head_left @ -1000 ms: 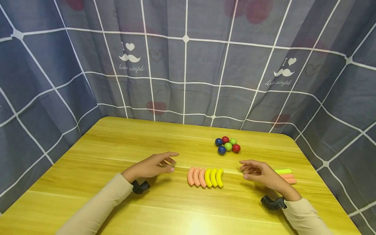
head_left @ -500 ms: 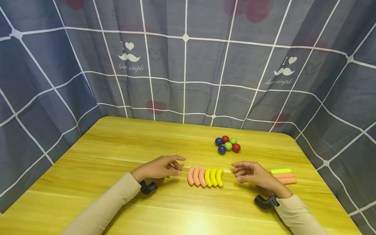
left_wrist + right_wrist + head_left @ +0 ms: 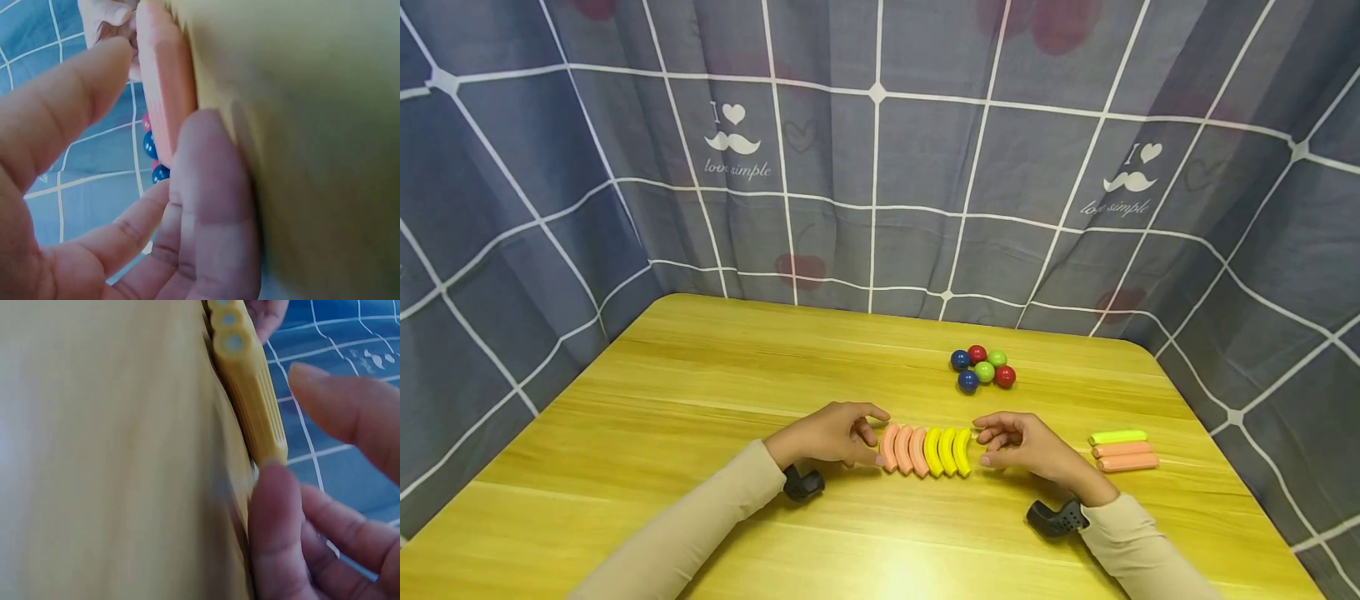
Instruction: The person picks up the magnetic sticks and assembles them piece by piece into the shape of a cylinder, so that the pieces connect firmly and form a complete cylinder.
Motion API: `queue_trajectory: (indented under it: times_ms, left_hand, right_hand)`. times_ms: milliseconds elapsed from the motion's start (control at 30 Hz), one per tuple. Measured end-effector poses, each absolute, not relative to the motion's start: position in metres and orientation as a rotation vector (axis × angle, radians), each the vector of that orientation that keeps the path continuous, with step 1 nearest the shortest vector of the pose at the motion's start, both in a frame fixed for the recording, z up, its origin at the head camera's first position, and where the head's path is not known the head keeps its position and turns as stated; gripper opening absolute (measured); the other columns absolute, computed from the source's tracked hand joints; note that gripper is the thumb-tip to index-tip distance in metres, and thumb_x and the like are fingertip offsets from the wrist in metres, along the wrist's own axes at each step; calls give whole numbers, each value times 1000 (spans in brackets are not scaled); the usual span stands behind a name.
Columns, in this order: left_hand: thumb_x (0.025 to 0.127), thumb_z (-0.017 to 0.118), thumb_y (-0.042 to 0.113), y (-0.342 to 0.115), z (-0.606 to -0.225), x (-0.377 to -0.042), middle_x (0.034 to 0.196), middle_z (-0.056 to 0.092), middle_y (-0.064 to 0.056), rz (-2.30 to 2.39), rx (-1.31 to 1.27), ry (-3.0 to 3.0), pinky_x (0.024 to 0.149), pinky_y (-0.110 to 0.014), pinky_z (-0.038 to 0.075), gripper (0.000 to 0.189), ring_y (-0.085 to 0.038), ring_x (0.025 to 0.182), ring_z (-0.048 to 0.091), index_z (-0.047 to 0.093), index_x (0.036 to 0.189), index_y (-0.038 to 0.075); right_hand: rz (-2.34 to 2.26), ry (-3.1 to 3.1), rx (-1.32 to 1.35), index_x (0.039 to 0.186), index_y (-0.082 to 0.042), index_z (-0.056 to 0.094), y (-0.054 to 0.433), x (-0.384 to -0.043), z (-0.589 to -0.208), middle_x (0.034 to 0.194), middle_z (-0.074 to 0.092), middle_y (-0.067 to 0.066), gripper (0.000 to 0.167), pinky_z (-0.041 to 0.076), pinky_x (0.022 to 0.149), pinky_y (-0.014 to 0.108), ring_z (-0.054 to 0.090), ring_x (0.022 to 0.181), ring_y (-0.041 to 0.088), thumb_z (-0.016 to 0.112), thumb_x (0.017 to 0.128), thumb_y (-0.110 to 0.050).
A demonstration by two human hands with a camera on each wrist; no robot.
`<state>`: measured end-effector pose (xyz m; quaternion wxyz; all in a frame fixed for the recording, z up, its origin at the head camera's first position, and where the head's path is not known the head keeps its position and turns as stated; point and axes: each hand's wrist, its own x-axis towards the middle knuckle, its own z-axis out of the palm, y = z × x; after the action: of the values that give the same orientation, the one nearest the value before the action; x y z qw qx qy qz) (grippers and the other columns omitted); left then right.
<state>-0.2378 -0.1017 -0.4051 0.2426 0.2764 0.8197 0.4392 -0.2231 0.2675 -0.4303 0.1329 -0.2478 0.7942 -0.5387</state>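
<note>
A row of curved, banana-shaped toy pieces lies on the wooden table, three pink pieces point(image 3: 904, 450) at the left and three yellow bananas point(image 3: 948, 452) at the right. At the left end, my left hand point(image 3: 833, 432) has its fingers and thumb spread beside the outermost pink piece point(image 3: 165, 87). My right hand point(image 3: 1028, 446) is at the other end, fingers loosely bent, close to the last yellow banana point(image 3: 250, 394). In both wrist views a fingertip overlaps the end piece; whether it touches cannot be told. Neither hand grips anything.
Several blue, red and green balls point(image 3: 984, 372) are clustered behind the row. To the right lie one lime and two orange-pink sticks point(image 3: 1126, 450). A grey checked curtain point(image 3: 820, 167) hangs behind the table point(image 3: 730, 350).
Both hands have moved inward, left hand to the right and right hand to the left, reaching the row's ends. The row and balls stay put; the sticks are now uncovered.
</note>
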Motion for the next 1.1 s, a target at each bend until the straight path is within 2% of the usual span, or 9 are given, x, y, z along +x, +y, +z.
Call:
queue_trajectory:
  times_ms: [233, 400, 800, 1100]
  left_hand:
    - [96, 85, 18, -96, -412, -239, 99, 69, 2, 1088, 832, 2384, 61, -22, 52, 61, -8, 72, 62, 60, 147, -2]
    - [96, 86, 19, -95, -414, -239, 96, 68, 4, 1099, 818, 2407, 62, -22, 49, 59, -8, 72, 59, 61, 145, -1]
    - [95, 86, 18, -114, -412, -248, 96, 67, 0, 1137, 774, 2372, 62, -24, 47, 60, -12, 72, 57, 61, 145, -1]
    - [96, 84, 13, -159, -407, -267, 99, 69, -7, 1178, 760, 2331, 67, -27, 51, 64, -15, 77, 59, 55, 149, -10]
  right_hand:
    - [-1499, 2432, -635, 134, 19, 61, 254, -215, -428, 113, 70, 16, 62, 53, 72, 21, 59, 87, 12, 91, 86, -6]
    - [-1397, 2550, -610, 132, 14, 65, 247, -211, -427, 111, 71, 11, 61, 49, 69, 23, 55, 85, 13, 93, 83, -9]
    - [-1389, 2591, -607, 130, 14, 67, 224, -220, -432, 106, 71, 8, 57, 48, 70, 23, 56, 82, 15, 93, 84, -9]
    - [-1434, 2577, -666, 129, 14, 68, 180, -247, -437, 103, 71, 11, 55, 46, 66, 22, 54, 77, 14, 92, 84, -7]
